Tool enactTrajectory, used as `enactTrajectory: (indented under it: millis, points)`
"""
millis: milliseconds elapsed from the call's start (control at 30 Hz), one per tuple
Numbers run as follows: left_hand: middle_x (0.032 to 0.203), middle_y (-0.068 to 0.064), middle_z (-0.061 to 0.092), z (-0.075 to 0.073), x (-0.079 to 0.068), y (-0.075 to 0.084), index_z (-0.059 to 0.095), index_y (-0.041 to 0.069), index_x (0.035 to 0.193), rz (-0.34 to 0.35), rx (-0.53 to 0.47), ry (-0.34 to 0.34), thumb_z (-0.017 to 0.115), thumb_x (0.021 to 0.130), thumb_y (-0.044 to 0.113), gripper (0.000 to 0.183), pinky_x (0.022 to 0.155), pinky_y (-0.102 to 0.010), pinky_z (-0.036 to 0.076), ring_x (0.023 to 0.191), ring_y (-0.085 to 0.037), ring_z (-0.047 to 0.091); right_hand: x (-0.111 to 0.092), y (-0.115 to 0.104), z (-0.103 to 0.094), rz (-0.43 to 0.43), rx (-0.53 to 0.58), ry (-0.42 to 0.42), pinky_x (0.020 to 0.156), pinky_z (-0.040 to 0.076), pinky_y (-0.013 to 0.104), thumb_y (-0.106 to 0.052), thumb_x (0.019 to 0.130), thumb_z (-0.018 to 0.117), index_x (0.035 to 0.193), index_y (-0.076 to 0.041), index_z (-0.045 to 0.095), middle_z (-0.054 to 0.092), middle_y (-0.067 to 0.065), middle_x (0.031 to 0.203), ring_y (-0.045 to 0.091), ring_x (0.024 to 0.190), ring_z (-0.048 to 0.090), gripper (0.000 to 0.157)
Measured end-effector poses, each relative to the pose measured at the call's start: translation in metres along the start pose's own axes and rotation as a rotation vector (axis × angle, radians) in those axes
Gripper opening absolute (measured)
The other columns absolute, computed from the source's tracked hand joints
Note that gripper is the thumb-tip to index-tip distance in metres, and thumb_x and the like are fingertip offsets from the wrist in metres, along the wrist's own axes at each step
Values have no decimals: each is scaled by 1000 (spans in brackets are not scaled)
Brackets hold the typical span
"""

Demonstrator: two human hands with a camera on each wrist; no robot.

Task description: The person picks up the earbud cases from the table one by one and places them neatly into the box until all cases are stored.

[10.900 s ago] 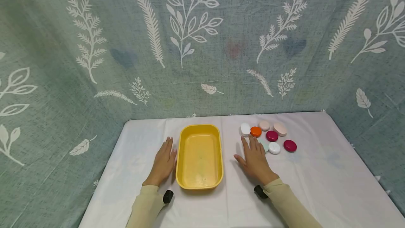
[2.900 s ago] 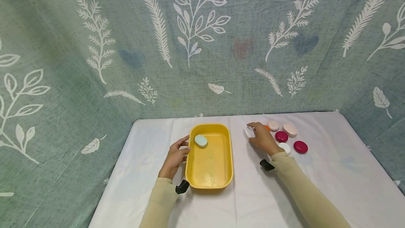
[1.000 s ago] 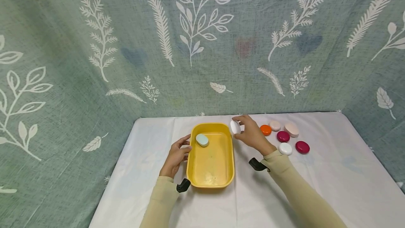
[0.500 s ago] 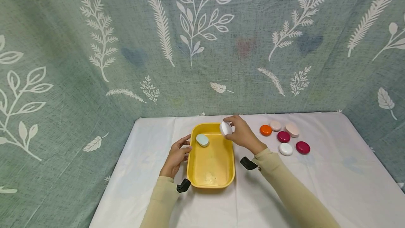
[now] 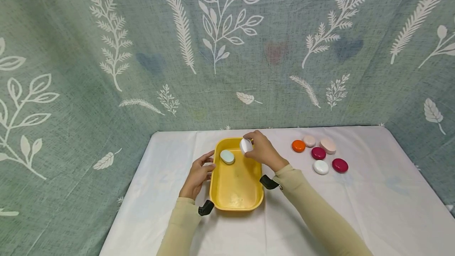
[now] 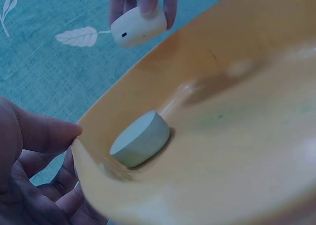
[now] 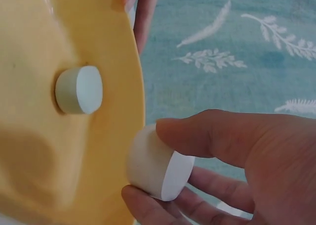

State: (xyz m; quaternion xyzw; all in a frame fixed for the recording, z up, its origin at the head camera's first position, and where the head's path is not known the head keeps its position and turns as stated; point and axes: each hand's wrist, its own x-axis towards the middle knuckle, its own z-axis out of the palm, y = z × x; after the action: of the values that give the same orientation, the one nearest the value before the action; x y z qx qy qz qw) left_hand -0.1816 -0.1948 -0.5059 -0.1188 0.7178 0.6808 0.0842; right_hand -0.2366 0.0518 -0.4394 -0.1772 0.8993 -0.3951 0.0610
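In the head view a yellow tray [image 5: 236,187] lies on the white-covered table. My left hand [image 5: 196,174] holds its left side, fingertips at the rim. A pale green oval soap [image 5: 227,157] lies inside near the far left corner, its flat face and side showing in the left wrist view. Above the tray's far right part, my right hand [image 5: 264,150] pinches a thick white oval soap [image 7: 155,160] between thumb and fingers. A small dark mark shows on that soap in the left wrist view.
Right of the tray lie an orange soap [image 5: 298,146], two pale pink soaps, one round [image 5: 309,141] and one oval [image 5: 328,145], two dark red soaps [image 5: 340,165] and a glossy white one [image 5: 321,167]. A leaf-patterned green cloth [image 5: 227,90] hangs behind the table.
Earlier the pale green soap was put into the tray. Since then my right hand has picked up the white soap and carried it left over the tray; my left hand has taken the rim.
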Motion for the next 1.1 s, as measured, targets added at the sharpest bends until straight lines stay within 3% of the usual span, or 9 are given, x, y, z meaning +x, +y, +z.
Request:
enactTrajectory:
  millis: [367, 700, 1100]
  points:
    - [126, -17, 54, 0, 1, 0, 55, 12, 154, -10, 4, 3, 59, 103, 0, 53, 61, -24, 52, 69, -14, 61, 10, -2, 17, 49, -31, -30, 99, 55, 48, 3, 82, 86, 131, 7, 68, 62, 22, 121, 34, 107, 63, 53]
    - [128, -18, 54, 0, 0, 0, 56, 13, 154, -12, 1, 4, 60, 103, 0, 53, 61, -24, 52, 70, -15, 62, 13, 0, 28, 84, -9, -68, 104, 53, 48, 9, 83, 81, 136, 8, 65, 61, 24, 127, 37, 116, 61, 55]
    - [132, -21, 51, 0, -4, 4, 53, 12, 156, -4, -2, -14, 60, 104, 1, 54, 63, -25, 52, 72, -15, 60, 17, 6, 38, 78, -24, -95, 106, 51, 49, 15, 79, 78, 129, 8, 69, 63, 24, 128, 36, 120, 60, 52]
